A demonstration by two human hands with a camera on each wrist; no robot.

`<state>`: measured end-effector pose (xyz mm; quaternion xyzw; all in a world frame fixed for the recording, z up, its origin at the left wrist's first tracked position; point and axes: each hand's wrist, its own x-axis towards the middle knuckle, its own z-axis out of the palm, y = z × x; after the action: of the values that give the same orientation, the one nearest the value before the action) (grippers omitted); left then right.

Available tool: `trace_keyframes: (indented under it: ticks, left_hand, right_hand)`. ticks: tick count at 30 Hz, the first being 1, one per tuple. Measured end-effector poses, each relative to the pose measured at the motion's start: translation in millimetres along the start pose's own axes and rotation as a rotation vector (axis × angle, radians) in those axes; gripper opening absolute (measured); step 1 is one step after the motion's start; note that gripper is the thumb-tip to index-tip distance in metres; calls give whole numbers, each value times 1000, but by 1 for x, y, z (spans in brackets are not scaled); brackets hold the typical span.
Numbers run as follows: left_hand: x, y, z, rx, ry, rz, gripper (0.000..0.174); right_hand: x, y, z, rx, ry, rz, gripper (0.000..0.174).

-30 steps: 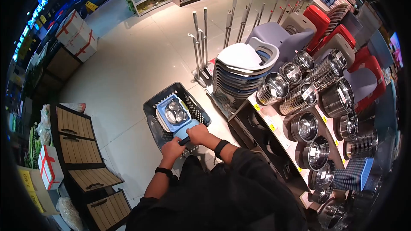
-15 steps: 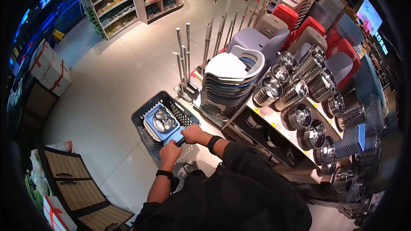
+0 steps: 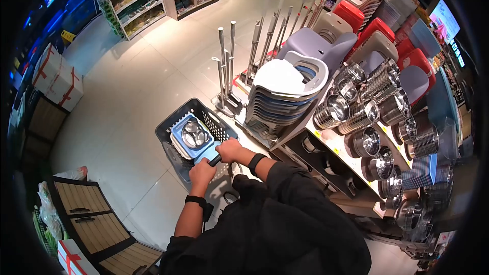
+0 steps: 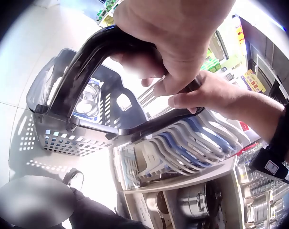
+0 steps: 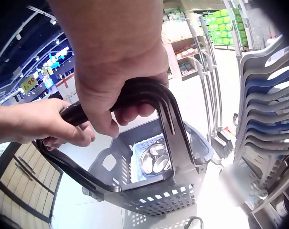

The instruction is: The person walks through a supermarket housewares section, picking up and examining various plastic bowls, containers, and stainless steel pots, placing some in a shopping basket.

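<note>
My left hand [image 3: 202,172] and right hand [image 3: 229,149] both grip the black handle [image 5: 170,114] of a dark grey shopping basket [image 5: 173,195] with perforated walls. In the right wrist view, the fingers of both hands curl around its top bar. Inside the basket lies a blue-and-white plastic basket [image 3: 177,131]. A shiny metal tray [image 3: 195,134] with rounded compartments sits in it. Between this tray and my hands is a light blue item [image 3: 206,152], partly hidden by the hands in the head view.
Right of the basket stand stacked stools [image 3: 280,79] and a shelf unit with metal bowls [image 3: 367,140]. Upright brooms [image 3: 224,66] stand beyond the basket. A wood-fronted cabinet [image 3: 81,198] is at left, white boxes [image 3: 56,79] farther back. Tiled floor [image 3: 132,117] lies ahead.
The head view has turned to the right, so the shelves and cabinet have shifted left. Both hands keep their grip on the handle, and the tray stays in the basket.
</note>
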<state>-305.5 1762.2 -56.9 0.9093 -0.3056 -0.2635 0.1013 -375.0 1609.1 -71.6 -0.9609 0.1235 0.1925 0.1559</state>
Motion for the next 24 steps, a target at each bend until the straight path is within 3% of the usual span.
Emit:
trace_keyframes:
  ticks: [8, 11, 14, 15, 16, 18, 19, 24]
  left_hand:
    - [5, -11, -18, 4, -58, 9, 37]
    - [12, -4, -22, 6, -83, -69, 35]
    - [11, -23, -6, -31, 22, 16, 41]
    - [8, -27, -5, -39, 80, 55, 47]
    - [8, -30, -5, -45, 138, 94, 54]
    - [14, -30, -3, -30, 182, 104, 59]
    - [12, -30, -3, -15, 223, 132, 64]
    - [18, -25, -18, 70, 358, 152, 64]
  right_hand:
    - [8, -7, -4, 31, 89, -94, 22]
    - [20, 5, -3, 34, 61, -146, 27]
    - [25, -4, 4, 63, 41, -186, 31]
    - [23, -7, -9, 88, -106, -167, 33]
    - [26, -7, -8, 91, -113, -190, 33]
    - [32, 3, -6, -9, -3, -357, 34]
    - [29, 3, 0, -44, 226, -428, 36]
    - [38, 0, -7, 7, 447, -416, 44]
